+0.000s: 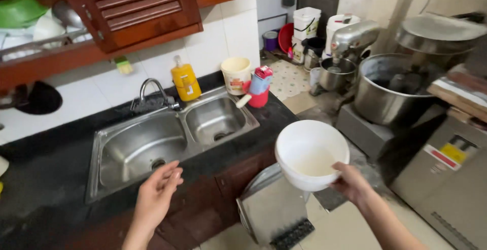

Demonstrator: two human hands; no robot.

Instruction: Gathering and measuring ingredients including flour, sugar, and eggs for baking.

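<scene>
My right hand [350, 181] pinching rim of white bowl [310, 151], bowl right of double sink [167, 138]; left hand [160, 191] empty, fingers loosely spread, nearer sink.

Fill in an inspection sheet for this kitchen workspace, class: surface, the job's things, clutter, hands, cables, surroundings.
Surface: black counter with a steel double sink, basins empty.
Job's things: white bowl, held at its rim, tilted toward the camera.
Clutter: yellow bottle, cream tub and red jug behind the sink.
Hands: right hand grips the bowl; left hand open, holding nothing, near the sink's front edge.
Cables: nothing seen.
Surroundings: stand mixer, large steel pot, wooden cabinet.
</scene>
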